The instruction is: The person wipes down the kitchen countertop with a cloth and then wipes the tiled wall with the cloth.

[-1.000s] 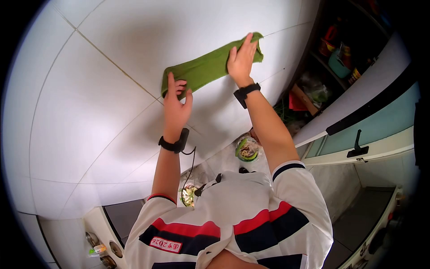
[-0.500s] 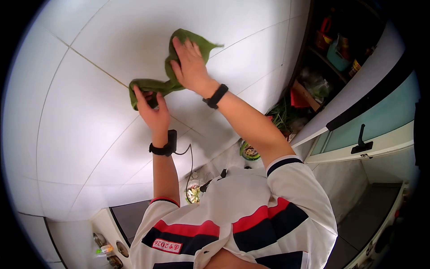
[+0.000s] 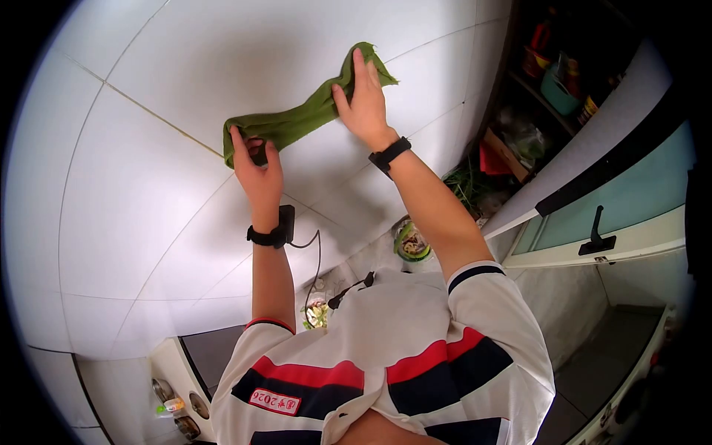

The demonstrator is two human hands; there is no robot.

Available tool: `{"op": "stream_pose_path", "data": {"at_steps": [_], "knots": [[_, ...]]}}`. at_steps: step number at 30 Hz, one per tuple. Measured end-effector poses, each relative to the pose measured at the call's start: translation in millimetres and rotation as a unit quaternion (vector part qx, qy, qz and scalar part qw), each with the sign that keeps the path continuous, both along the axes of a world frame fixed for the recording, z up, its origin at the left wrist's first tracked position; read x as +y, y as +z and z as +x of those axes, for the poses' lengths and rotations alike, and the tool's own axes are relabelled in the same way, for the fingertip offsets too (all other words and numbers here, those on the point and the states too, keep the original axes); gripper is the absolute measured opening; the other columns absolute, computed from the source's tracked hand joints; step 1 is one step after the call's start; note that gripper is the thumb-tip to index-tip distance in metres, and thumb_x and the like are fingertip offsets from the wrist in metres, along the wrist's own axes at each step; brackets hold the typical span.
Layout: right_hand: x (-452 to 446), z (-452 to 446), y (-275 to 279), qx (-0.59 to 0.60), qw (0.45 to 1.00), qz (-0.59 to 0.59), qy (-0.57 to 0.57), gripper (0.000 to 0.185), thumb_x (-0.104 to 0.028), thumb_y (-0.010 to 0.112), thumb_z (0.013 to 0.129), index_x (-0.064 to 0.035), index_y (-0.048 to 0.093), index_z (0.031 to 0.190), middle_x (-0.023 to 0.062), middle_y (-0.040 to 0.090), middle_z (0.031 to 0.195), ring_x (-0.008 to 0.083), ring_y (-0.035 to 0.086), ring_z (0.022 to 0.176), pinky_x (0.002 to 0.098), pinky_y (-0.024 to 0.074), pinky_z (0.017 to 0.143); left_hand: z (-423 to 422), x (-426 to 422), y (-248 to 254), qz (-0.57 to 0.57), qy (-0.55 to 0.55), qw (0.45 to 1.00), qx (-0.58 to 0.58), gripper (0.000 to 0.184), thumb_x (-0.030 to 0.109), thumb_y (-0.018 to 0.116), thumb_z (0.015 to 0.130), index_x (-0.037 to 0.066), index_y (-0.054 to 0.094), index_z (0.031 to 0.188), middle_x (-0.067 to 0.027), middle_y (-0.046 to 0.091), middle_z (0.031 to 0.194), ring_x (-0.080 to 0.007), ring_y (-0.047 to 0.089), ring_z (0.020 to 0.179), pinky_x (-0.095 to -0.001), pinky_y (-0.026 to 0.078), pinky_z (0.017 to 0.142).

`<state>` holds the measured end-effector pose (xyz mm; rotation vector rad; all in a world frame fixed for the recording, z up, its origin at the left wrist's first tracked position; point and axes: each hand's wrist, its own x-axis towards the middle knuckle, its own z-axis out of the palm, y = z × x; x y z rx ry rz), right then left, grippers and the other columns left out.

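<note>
A green cloth [image 3: 297, 121] lies stretched against the white tiled wall [image 3: 148, 200], between my two hands. My left hand [image 3: 257, 167] has its fingers curled round the cloth's left end. At the upper right end, my right hand [image 3: 365, 104] presses the cloth to the tiles with its palm and fairly straight fingers, the thumb apart. The cloth's frayed corner sticks out past my right fingers. Each wrist wears a black band, and a cable hangs from the one on my left wrist.
Dark shelves [image 3: 539, 104] with a teal basket [image 3: 560, 92] and bags stand at the right. Below them is a door with a black handle [image 3: 597, 236]. Two containers of food scraps [image 3: 411, 241] sit low by my body. Jars [image 3: 185, 426] are at the lower left.
Over the last second both hands and the cloth moved left along the wall. Since half a second ago, my right hand has shifted right and up, stretching the bunched cloth out again.
</note>
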<state>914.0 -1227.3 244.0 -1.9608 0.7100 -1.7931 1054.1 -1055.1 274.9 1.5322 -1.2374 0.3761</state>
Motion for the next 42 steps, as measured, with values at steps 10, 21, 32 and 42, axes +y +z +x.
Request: {"op": "stream_pose_path", "data": {"at_steps": [10, 21, 32, 42], "knots": [[19.7, 28.5, 45.8, 0.066, 0.989, -0.129, 0.017, 0.064, -0.017, 0.059, 0.087, -0.0037, 0.033, 0.144, 0.0221, 0.052, 0.128, 0.0428, 0.033, 0.134, 0.054, 0.0336, 0.103, 2.4, 6.5, 4.3, -0.039, 0.043, 0.998, -0.003, 0.069, 0.008, 0.062, 0.086, -0.002, 0.03, 0.146, -0.0176, 0.056, 0.116, -0.0276, 0.053, 0.105, -0.0391, 0.041, 0.094], [-50.7, 19.7, 32.9, 0.015, 0.983, -0.092, -0.155, 0.072, -0.031, 0.065, 0.081, -0.0059, 0.037, 0.143, 0.0281, 0.051, 0.121, 0.0475, 0.032, 0.132, 0.0529, 0.0347, 0.092, -15.7, -24.6, -14.7, -0.034, -0.082, 0.99, 0.109, 0.062, -0.001, 0.056, 0.088, -0.003, 0.031, 0.145, -0.0119, 0.061, 0.106, -0.0183, 0.06, 0.094, -0.0299, 0.047, 0.088], [-95.9, -27.4, -79.8, -0.034, 0.973, 0.154, -0.169, 0.07, -0.023, 0.043, 0.097, 0.0097, 0.007, 0.148, 0.0366, 0.022, 0.147, 0.0539, 0.015, 0.138, 0.0526, 0.0116, 0.116, -56.3, -79.1, -30.6, 0.11, -0.136, 0.984, 0.025, 0.059, 0.002, 0.061, 0.084, -0.001, 0.041, 0.14, -0.0148, 0.063, 0.107, -0.0237, 0.06, 0.099, -0.0338, 0.048, 0.089], [-48.6, -32.1, -64.9, 0.004, 0.988, 0.11, -0.107, 0.074, -0.023, 0.058, 0.09, 0.0119, 0.02, 0.143, 0.0349, 0.039, 0.136, 0.0522, 0.032, 0.126, 0.0583, 0.0201, 0.11, -40.6, -56.2, -37.7, 0.076, -0.083, 0.994, -0.009, 0.059, 0.003, 0.062, 0.084, 0.0, 0.042, 0.14, -0.0145, 0.061, 0.107, -0.0253, 0.058, 0.096, -0.0356, 0.048, 0.085]]}}
